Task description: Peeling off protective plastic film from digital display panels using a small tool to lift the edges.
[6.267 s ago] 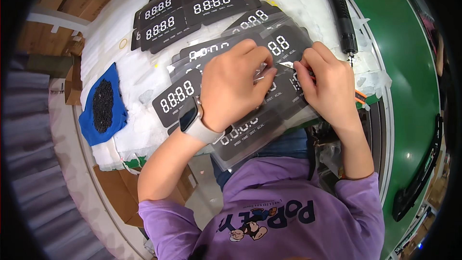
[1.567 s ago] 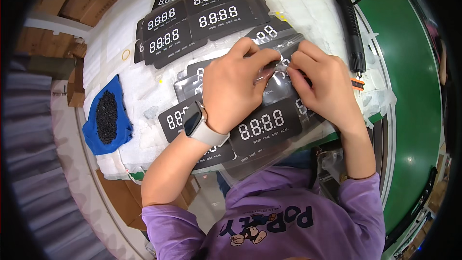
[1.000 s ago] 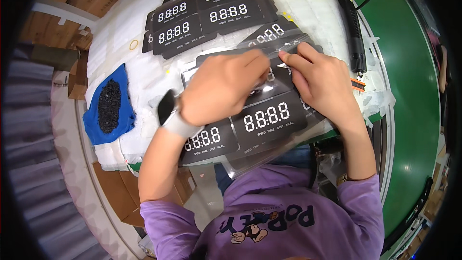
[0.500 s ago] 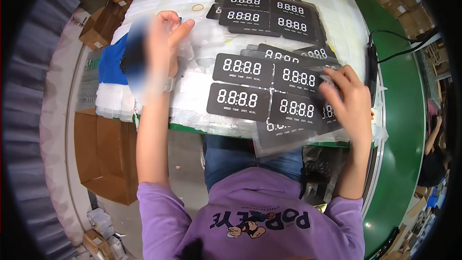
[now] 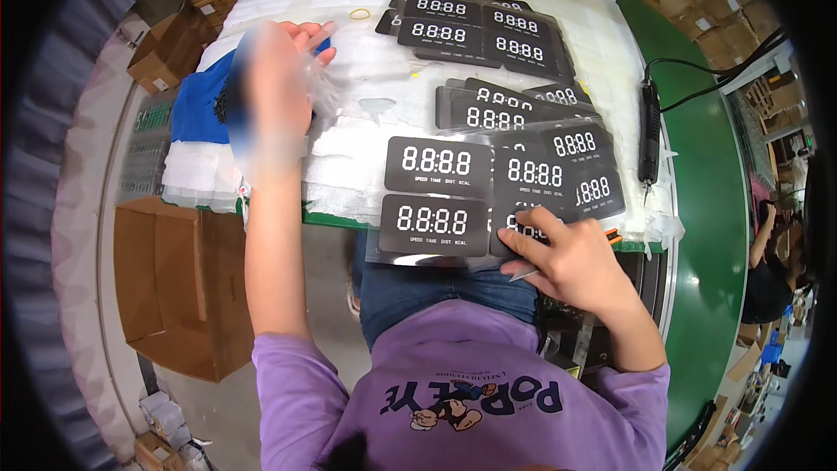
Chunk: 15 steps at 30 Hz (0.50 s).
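Right of the cloth (image 5: pixel 193 109), right hand (image 5: pixel 571 263), fingers bent round a tool (image 5: pixel 523 275), touches the crosswise sheet (image 5: pixel 484 192); left hand (image 5: pixel 283 87) perhaps pinches film (image 5: pixel 326 92)

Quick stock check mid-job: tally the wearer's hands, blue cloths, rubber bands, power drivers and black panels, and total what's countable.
Hands (left hand, right hand): 2
Blue cloth: 1
Rubber band: 1
Power driver: 1
Total: 5
Black panels overlap too much to count; left out.

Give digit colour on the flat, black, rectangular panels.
White digits; the head view shows them best.
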{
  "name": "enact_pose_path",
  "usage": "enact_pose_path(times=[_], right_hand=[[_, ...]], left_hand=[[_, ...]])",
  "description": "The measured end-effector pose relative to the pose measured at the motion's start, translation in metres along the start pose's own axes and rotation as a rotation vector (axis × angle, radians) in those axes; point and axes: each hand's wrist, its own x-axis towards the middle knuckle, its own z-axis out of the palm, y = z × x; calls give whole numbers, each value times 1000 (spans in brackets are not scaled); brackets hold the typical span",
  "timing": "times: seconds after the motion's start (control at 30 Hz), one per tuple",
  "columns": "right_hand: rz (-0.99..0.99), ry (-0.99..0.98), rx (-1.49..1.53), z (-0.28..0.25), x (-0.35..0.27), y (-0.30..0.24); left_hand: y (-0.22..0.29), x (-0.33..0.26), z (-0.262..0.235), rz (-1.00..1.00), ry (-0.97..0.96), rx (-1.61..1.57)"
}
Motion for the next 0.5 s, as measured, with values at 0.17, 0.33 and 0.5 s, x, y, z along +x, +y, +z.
enact_pose_path(times=[0.17,0.33,0.5], right_hand=[[4,89,194,-17,10,13],[198,764,-124,-81,24,40],[-86,959,-385,-79,94,80]], left_hand=[[4,3,-9,71,36,-98],[7,1,-1,104,-127,-307],[-3,3,-14,63,-223,-319]])
